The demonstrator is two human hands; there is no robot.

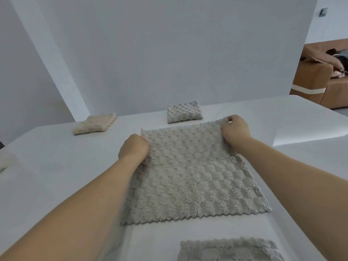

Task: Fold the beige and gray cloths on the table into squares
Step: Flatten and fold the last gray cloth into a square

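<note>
A gray bumpy cloth (190, 178) lies spread flat on the white table (56, 176) in front of me. My left hand (133, 147) grips its far left edge, fingers curled into the fabric. At the far right corner my right hand (235, 129) pinches the cloth. A folded gray cloth (183, 112) sits just beyond, near the table's back. A folded beige cloth (95, 123) lies at the back left. Another gray cloth (229, 250) lies at the near edge, partly cut off by the frame.
A pale cloth (6, 162) shows at the far left edge, blurred. White walls stand behind the table. Brown cardboard boxes (320, 76) sit on the floor to the far right, past the table's right edge.
</note>
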